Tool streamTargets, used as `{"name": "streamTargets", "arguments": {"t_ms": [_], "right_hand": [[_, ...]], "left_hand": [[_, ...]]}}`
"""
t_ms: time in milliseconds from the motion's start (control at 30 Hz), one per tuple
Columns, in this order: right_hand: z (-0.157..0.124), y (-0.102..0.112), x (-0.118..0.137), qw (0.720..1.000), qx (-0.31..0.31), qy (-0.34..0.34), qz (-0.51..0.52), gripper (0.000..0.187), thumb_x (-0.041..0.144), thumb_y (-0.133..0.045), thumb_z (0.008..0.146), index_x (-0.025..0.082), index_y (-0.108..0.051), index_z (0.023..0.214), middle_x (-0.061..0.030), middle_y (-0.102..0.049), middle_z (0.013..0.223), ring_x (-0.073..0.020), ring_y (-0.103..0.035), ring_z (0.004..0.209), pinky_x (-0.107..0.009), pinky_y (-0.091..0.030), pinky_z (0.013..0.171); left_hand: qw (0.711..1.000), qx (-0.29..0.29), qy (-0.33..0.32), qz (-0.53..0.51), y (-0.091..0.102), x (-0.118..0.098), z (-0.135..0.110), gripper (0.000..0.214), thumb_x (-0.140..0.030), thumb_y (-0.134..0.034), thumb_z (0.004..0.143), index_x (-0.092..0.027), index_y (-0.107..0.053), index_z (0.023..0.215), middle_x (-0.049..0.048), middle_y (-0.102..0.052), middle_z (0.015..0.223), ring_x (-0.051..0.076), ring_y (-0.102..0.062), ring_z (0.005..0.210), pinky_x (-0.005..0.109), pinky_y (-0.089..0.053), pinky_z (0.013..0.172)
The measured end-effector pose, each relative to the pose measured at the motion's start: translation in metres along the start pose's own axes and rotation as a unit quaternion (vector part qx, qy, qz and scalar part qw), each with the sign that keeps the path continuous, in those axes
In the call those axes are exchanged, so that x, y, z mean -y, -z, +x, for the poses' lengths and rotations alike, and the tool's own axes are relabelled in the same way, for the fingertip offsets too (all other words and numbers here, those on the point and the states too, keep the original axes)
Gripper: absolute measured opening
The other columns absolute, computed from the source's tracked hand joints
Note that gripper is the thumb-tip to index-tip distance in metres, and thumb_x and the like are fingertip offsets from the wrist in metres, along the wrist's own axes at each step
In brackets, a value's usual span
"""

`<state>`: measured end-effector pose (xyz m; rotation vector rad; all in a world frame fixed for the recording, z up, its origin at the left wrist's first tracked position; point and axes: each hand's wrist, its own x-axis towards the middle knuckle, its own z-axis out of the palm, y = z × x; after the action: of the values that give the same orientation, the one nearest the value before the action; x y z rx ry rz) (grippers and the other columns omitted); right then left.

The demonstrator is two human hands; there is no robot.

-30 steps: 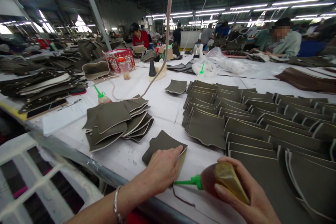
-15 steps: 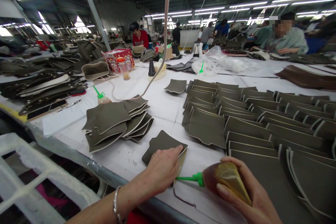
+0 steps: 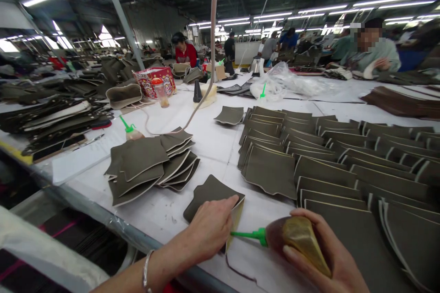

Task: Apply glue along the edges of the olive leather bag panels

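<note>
Work seems midway (rows (image 3: pixel 268 167) laid out, a heap (image 3: pixel 144 158) apparently uncoated), the right hand (image 3: pixel 332 252) gripping a bottle (image 3: pixel 292 240) in its fingers, the left hand (image 3: pixel 211 222) pressing one panel (image 3: pixel 211 191) with unclenched fingers.

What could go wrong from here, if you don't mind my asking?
The green nozzle of the squeeze bottle points toward the left hand with its tip very close, so a drip might smear that hand or the dark piece beneath it. The right hand, around the bottle, is near the overlapping pieces and might nudge them out of line.
</note>
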<state>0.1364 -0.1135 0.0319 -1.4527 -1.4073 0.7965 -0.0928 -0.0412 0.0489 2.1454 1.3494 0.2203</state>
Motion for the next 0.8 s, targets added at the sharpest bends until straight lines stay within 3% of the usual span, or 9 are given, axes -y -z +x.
{"name": "streamTargets", "arguments": {"t_ms": [267,400,500,700,800], "right_hand": [[0.033,0.015,-0.015,0.987,-0.070,0.084,-0.122,0.045,0.054,-0.069,0.086,0.030,-0.053,0.120,-0.0002,-0.061,0.108,-0.0201,-0.063,0.087,-0.021,-0.051,0.074],[0.028,0.014,-0.013,0.987,-0.032,0.102,-0.117,0.041,0.051,-0.068,0.088,0.031,-0.052,0.120,0.0013,-0.063,0.103,-0.0184,-0.066,0.082,-0.019,-0.052,0.070],[0.026,0.015,-0.012,0.992,0.021,0.091,-0.089,0.039,0.049,-0.067,0.090,0.031,-0.050,0.121,0.0022,-0.065,0.101,-0.0183,-0.067,0.082,-0.017,-0.053,0.069],[0.034,0.017,-0.019,0.989,-0.060,0.085,-0.106,0.044,0.054,-0.069,0.086,0.030,-0.053,0.120,0.0008,-0.063,0.102,-0.0177,-0.065,0.082,-0.015,-0.051,0.070],[0.026,0.016,-0.022,0.996,-0.004,0.042,-0.080,0.048,0.054,-0.068,0.087,0.030,-0.049,0.123,0.0003,-0.064,0.104,-0.0193,-0.066,0.086,-0.017,-0.052,0.071]], "left_hand": [[1.000,0.005,-0.004,-0.003,-0.001,0.002,0.005,0.054,-0.013,-0.038,0.087,-0.025,-0.053,0.137,0.0040,-0.066,0.128,0.026,-0.060,0.120,0.040,-0.044,0.104],[1.000,0.014,-0.004,-0.004,0.000,0.001,0.005,0.055,-0.013,-0.039,0.086,-0.026,-0.053,0.137,0.0037,-0.066,0.128,0.026,-0.059,0.121,0.040,-0.044,0.104],[1.000,0.014,-0.006,-0.005,0.000,0.001,0.005,0.055,-0.014,-0.038,0.086,-0.026,-0.051,0.138,0.0039,-0.065,0.130,0.026,-0.059,0.120,0.040,-0.043,0.104],[1.000,0.015,-0.005,-0.008,0.001,0.003,0.004,0.055,-0.015,-0.037,0.087,-0.026,-0.051,0.139,0.0031,-0.066,0.128,0.024,-0.061,0.118,0.038,-0.045,0.103],[1.000,0.012,-0.007,-0.016,0.001,0.003,0.004,0.054,-0.014,-0.037,0.087,-0.027,-0.051,0.138,0.0033,-0.066,0.127,0.025,-0.062,0.116,0.037,-0.045,0.102]]}}
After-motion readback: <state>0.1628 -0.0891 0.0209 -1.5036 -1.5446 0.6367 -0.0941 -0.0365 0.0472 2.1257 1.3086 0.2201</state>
